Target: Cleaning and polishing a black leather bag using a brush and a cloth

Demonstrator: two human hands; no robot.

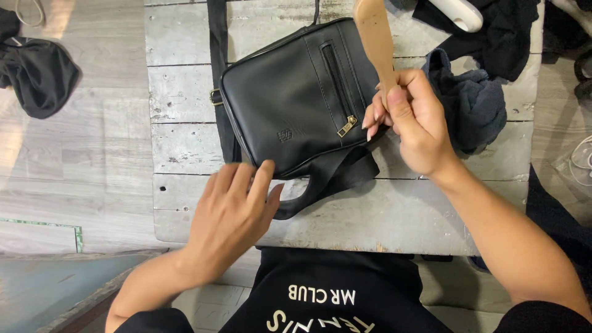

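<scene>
A small black leather shoulder bag (290, 98) lies flat on a weathered grey wooden table (394, 216), its zip pocket with a brass puller facing up. A black strap runs off its left side and loops under its near edge. My left hand (231, 216) rests with spread fingers at the bag's near left corner, fingertips touching it. My right hand (410, 120) is at the bag's right edge, shut on the handle of a tan wooden brush (373, 37) that points away from me over the bag.
A dark blue-grey cloth (472, 102) is bunched on the table to the right of my right hand. Black fabric and a white object (459, 12) lie at the far right. Another black cloth (37, 74) lies on the floor to the left.
</scene>
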